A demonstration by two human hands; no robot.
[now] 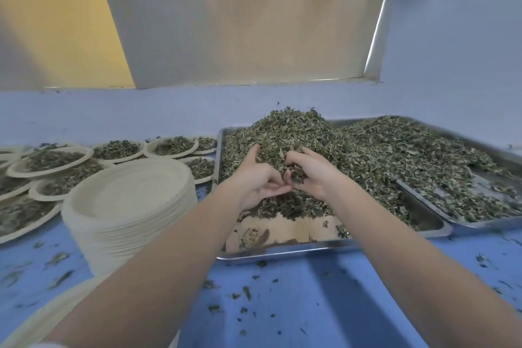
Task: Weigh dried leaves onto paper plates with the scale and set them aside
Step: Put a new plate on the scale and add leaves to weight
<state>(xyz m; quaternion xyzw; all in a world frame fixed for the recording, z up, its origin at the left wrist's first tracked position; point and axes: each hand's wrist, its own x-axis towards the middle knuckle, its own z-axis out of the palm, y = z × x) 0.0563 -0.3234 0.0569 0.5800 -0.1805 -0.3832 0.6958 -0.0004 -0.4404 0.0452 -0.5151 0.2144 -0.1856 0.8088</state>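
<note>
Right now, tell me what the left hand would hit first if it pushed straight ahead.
The left hand points into the heap of dried leaves in the near metal tray; its fingertips already touch it, so leaves come first.

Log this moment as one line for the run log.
step: scooping leaves | left hand and right hand: cupped in leaf pile on near tray | empty plate stack: left of tray | filled plates: far left | scale: not seen
</note>
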